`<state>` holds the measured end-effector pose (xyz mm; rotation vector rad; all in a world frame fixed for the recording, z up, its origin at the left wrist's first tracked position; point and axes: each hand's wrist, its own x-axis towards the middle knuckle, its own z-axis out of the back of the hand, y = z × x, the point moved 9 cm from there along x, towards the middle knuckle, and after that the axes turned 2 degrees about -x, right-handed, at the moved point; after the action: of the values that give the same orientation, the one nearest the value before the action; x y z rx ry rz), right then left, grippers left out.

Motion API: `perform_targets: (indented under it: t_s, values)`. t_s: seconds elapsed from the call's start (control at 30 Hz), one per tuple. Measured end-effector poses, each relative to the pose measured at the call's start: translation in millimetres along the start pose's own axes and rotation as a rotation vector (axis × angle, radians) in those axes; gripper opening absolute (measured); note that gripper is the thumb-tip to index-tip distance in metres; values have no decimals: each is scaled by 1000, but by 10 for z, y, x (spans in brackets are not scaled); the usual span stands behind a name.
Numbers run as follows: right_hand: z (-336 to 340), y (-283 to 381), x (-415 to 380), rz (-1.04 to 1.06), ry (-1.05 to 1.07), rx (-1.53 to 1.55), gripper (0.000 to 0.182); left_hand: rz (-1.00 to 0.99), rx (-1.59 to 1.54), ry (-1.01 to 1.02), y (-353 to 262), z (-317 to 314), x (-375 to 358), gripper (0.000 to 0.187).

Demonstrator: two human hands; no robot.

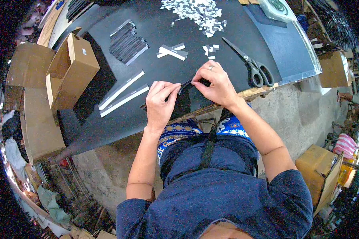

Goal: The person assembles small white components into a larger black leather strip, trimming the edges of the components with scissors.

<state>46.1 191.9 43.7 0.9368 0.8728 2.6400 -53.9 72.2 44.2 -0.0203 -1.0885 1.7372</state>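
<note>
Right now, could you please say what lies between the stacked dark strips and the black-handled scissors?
Crossed grey-and-white strips and small white pieces, in the head view.

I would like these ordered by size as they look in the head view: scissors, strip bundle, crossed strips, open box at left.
1. Open box
2. Strip bundle and scissors: not ranked; the scissors are longer, the bundle broader
3. Crossed strips
</note>
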Motion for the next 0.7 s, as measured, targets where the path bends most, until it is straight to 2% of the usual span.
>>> perform_targets:
  t_s: [0.33,0.43,0.5,0.53,0.57,0.6,0.67,0.7]
  values:
    - [-16,-14,14,-2,-46,54,14,0,15,13,-8,0,-3,12]
    - [-73,-44,-19,125,-16,42,14,-12,43,62,-41,7,6,12]
    - [-103,8,5,187,10,37,11,19,30,51,-97,38,32,14]
    - [-51,61,-10,214,-80,55,6,18,44,59,-99,34,20,20]
    - [-139,50,18,236,-5,38,6,-12,80,119,-95,-13,-2,25]
    - [-119,54,36,263,-46,57,8,-28,56,154,-97,-58,-15,29]
    - [-168,5,5,213,-18,-19,6,-136,54,178,-69,-161,-46,32]
    - [-150,34,7,209,-31,-31,5,-118,101,174,-49,-188,-42,29]
